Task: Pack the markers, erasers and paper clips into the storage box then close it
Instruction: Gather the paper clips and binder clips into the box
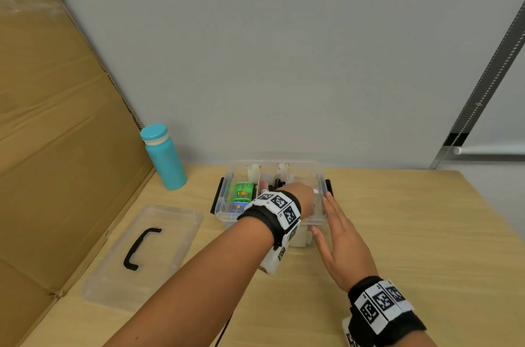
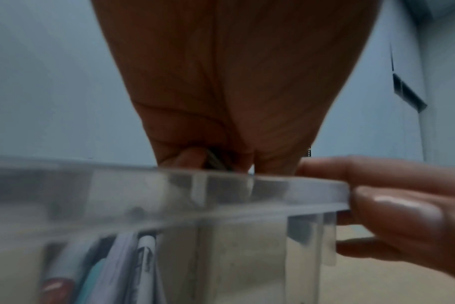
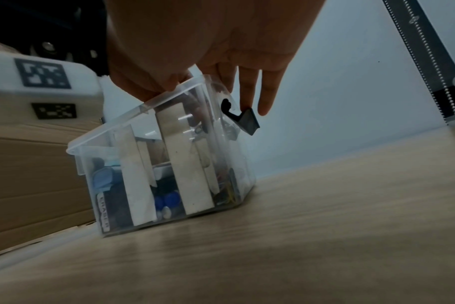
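Sitting open on the wooden table (image 1: 397, 233), the storage box (image 1: 227, 211) is being steadied by the right hand (image 1: 342, 236) — fingers straight against its wall — while the left hand (image 1: 301, 199) is reaching inside, grip unreadable; the lid (image 1: 176, 221) is lying apart.

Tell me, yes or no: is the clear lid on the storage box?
No: the clear plastic lid with the black handle lies flat on the wooden table, left of the open transparent storage box.
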Available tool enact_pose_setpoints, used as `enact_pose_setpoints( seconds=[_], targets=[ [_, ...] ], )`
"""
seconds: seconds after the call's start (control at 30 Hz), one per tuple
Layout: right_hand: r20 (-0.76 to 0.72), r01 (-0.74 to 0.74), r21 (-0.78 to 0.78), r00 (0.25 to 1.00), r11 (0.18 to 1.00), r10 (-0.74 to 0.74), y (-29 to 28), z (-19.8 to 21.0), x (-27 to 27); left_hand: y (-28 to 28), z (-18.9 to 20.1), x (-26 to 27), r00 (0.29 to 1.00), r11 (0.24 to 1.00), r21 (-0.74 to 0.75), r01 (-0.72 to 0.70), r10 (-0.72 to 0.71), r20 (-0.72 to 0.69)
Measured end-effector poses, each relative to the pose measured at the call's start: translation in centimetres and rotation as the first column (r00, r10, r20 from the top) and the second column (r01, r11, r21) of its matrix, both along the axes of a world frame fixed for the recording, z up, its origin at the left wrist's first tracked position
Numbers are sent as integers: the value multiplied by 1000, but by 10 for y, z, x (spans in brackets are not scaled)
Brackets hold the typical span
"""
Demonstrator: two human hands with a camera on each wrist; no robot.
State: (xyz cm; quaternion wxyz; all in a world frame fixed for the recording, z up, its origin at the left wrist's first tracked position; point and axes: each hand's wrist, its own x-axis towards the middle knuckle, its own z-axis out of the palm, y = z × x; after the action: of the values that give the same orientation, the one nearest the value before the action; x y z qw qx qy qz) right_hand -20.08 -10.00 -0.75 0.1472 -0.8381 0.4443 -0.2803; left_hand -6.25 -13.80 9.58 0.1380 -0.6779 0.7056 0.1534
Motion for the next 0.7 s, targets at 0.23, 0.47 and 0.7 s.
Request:
enact_pose_setpoints(
  seconds=[0.23, 0.47, 0.7],
  targets=[
    [4, 7, -1, 1000, 1000, -7, 0, -1, 2, 3, -6, 8, 999, 991, -129, 35, -37, -14],
    [10, -7, 7, 1000, 1000, 7, 0, 0, -1, 44, -5, 27, 804, 885, -408, -225, -68, -591],
    [-57, 74, 31, 996, 997, -72, 10, 11, 8, 150, -35, 111, 710, 700, -472, -535, 69, -701]
  ],
)
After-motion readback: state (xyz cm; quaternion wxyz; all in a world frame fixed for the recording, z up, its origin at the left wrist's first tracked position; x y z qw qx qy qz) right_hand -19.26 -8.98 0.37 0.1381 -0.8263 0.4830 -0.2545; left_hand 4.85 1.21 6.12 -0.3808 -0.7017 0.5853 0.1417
